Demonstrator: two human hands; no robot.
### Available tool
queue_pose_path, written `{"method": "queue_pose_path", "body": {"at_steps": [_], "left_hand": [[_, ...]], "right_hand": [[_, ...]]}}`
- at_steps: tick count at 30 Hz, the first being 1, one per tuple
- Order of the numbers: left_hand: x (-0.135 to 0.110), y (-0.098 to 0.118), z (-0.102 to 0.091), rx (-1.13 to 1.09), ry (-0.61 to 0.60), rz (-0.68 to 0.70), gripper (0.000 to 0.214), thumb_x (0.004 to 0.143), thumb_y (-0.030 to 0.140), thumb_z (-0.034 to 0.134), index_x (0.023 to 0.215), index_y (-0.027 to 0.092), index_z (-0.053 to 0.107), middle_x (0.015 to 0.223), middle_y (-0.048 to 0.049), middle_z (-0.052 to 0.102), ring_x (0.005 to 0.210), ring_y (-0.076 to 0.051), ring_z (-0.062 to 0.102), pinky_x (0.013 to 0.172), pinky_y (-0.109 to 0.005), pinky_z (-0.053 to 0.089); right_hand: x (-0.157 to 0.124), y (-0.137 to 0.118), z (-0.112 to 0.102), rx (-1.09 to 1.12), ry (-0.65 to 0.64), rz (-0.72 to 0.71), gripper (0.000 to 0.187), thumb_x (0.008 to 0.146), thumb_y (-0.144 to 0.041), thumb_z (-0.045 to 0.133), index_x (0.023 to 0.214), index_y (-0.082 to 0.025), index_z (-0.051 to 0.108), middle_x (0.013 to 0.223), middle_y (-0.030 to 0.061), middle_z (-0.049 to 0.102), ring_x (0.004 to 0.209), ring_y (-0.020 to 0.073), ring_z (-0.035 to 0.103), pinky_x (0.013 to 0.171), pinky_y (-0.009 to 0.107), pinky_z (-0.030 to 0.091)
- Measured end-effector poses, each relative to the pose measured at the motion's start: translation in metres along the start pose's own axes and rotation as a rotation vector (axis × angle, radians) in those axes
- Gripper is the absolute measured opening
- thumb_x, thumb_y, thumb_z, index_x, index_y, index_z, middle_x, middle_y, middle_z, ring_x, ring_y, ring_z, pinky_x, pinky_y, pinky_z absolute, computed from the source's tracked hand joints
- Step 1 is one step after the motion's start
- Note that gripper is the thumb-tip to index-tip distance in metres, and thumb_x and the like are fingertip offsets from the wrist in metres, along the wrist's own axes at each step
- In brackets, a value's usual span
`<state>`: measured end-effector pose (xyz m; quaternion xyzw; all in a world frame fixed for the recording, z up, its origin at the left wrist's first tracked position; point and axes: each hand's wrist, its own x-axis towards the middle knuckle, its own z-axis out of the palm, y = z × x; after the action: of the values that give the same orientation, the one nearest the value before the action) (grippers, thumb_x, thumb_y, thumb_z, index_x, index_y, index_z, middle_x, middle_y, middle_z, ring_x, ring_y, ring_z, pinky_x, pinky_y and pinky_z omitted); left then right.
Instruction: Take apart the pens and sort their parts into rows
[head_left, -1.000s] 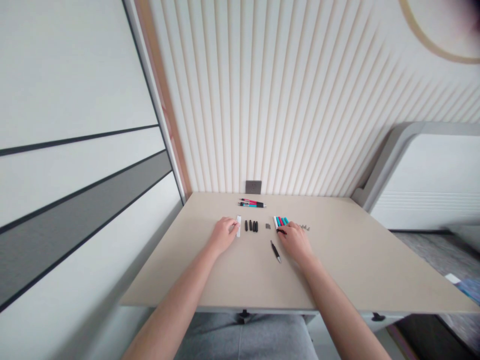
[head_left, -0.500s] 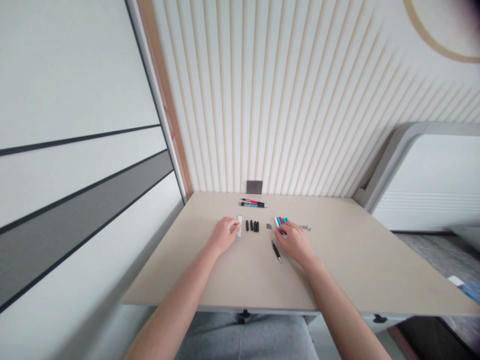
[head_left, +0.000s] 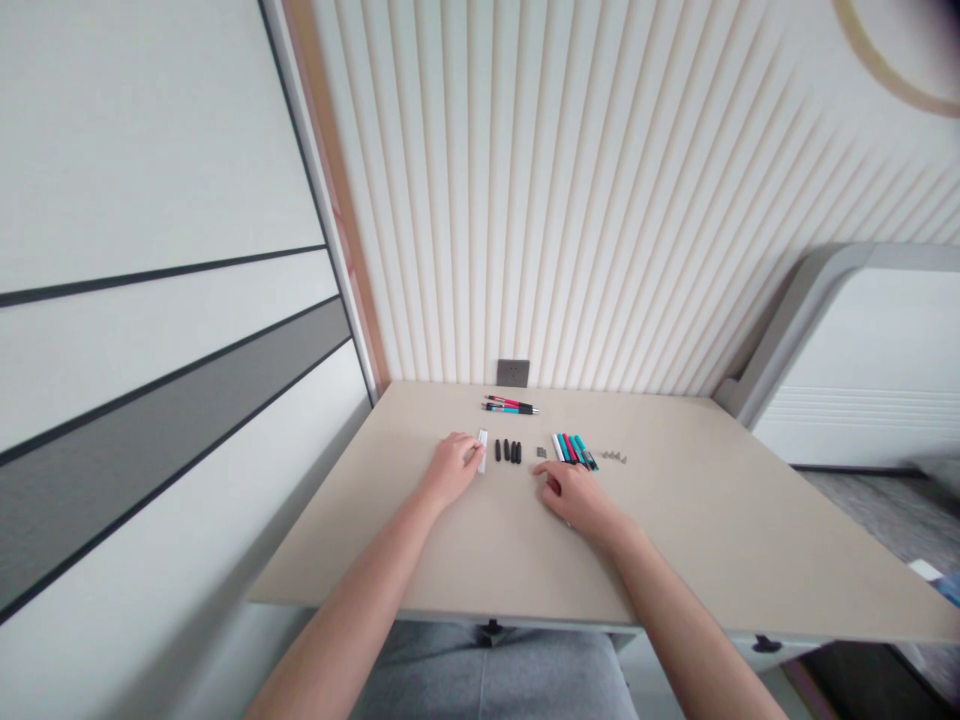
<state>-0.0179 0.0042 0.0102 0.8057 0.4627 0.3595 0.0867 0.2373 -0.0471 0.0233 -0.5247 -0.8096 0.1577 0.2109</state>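
White plastic strip [head_left: 482, 451] lies lengthwise near the middle of the counter [head_left: 360, 530], pointing toward the far edge, with the fingertips of the left hand [head_left: 450, 470] against its side; whether they pinch it cannot be told. It looks light and stiff, and so thin that it would probably be easiest to take by its long edges. The right hand [head_left: 577, 498] rests palm-down with its fingers loosely curled, pinching nothing visible, just short of a row of slim markers [head_left: 574, 451] in white, teal and red. Their smooth, round barrels would likely roll, so mid-barrel seems the surest hold. Four black caps [head_left: 506, 451] and a small grey piece [head_left: 541, 452] lie between the hands. Small metal bits [head_left: 613, 457] sit right of the markers, and two pens [head_left: 511, 406] lie by the far edge, below a grey wall socket [head_left: 512, 373].
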Motion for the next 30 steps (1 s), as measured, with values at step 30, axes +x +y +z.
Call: {"method": "queue_pose_path", "body": {"at_steps": [30], "left_hand": [[-0.003,0.019,0.009,-0.073,-0.130,0.076,0.013,0.090,0.026,0.058,0.097,0.020,0.066,0.092,-0.0042,0.069,0.088,-0.020,0.063,0.084,-0.032,0.045]], "right_hand": [[0.028,0.005,0.018,0.643,0.450,0.154,0.038,0.085,-0.052,0.055,0.094,-0.017,0.066,0.089,0.0100,0.072,0.079,0.0215,0.065,0.076,0.034,0.049]]}}
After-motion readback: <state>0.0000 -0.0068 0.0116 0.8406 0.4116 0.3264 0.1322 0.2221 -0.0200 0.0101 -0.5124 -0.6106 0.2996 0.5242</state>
